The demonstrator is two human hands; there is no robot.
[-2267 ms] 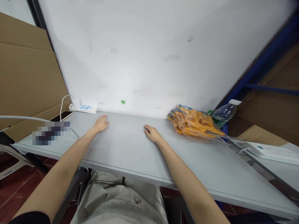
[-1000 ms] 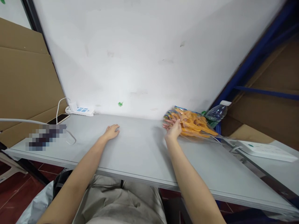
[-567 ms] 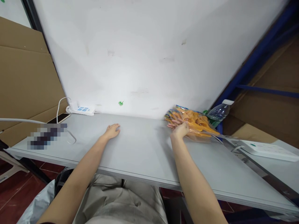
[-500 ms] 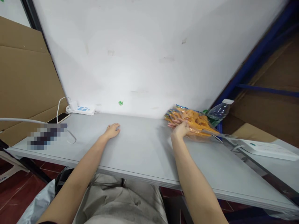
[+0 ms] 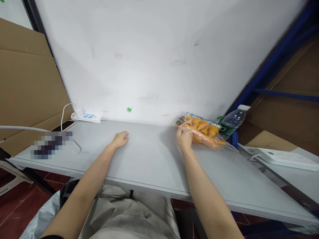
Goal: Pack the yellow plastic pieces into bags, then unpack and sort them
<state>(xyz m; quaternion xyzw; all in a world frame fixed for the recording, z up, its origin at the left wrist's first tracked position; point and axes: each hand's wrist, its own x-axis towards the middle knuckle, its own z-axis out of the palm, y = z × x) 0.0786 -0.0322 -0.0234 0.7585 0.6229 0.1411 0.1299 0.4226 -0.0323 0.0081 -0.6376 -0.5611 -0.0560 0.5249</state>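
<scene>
My left hand point(image 5: 120, 138) rests palm down on the grey table point(image 5: 147, 156), fingers stretched out and holding nothing. At the right back, my right hand point(image 5: 184, 136) has its fingers closed at the left edge of a clear plastic bag point(image 5: 203, 127) with orange items inside. A colourful printed strip runs along the bag's top. More such bags seem to lie beneath it, their bright ends showing at the left. What exactly the orange items are, I cannot make out. Part of my right fingers is hidden by the hand and the plastic.
A clear bottle point(image 5: 234, 120) with a green label and white cap stands right behind the bags. White power strips point(image 5: 88, 117) sit at the back left and far right. A phone point(image 5: 63, 126), white cables and a blurred-out object lie left. Cardboard point(image 5: 30, 83) borders the left side.
My right hand has shifted left, from over the bags to their left edge. The top bag now lies differently, its printed strip facing up along the back. My left hand stays put.
</scene>
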